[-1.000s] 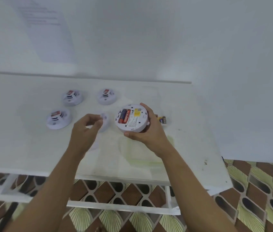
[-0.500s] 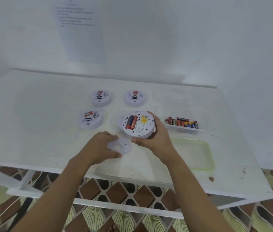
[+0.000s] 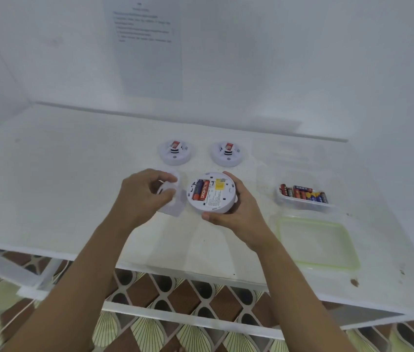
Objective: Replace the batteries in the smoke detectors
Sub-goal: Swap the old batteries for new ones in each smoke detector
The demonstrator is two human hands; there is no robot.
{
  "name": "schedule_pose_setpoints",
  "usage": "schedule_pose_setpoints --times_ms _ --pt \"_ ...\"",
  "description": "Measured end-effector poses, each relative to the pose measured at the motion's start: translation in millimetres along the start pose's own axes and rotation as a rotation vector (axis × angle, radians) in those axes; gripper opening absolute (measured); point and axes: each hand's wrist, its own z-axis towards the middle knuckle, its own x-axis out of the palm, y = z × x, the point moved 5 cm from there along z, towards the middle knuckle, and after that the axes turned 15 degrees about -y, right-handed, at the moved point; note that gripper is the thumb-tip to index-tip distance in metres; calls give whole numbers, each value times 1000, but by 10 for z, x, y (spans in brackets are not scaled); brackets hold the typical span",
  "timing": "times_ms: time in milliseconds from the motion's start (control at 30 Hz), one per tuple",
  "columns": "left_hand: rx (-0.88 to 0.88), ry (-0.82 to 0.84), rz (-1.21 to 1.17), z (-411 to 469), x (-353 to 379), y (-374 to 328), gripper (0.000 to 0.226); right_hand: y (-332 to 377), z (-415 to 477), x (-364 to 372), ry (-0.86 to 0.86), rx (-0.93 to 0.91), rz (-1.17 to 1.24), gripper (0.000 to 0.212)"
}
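Note:
My right hand [image 3: 238, 212] grips a round white smoke detector [image 3: 212, 196], turned back-side up just above the white table [image 3: 48, 189]. Its open bay shows batteries [image 3: 199, 190], a red one and a dark one. Just left of it, my left hand [image 3: 145, 196] holds the white cover plate [image 3: 174, 200] tilted on edge, close to the detector's left rim. Two more white smoke detectors, one on the left [image 3: 174, 152] and one on the right [image 3: 228, 154], sit face up behind. A clear tray of loose batteries [image 3: 302, 195] lies to the right.
A clear lid with a green rim [image 3: 317, 241] lies flat near the table's front right. A printed paper sheet [image 3: 147, 47] hangs on the white wall behind. The table's front edge runs below my forearms, over a patterned floor.
My left hand picked the cover plate up off the table and raised it beside the detector. The detector stays in my right hand. The camera view has shifted.

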Motion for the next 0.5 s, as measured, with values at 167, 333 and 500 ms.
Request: schedule_pose_setpoints --times_ms 167,333,500 --pt "-95 -93 -133 135 -7 174 17 -23 43 99 -13 3 7 90" --pt "-317 -136 -385 163 20 401 27 -19 79 131 -15 12 18 89" --pt "-538 -121 -771 135 54 277 30 -37 111 199 10 22 -7 92"
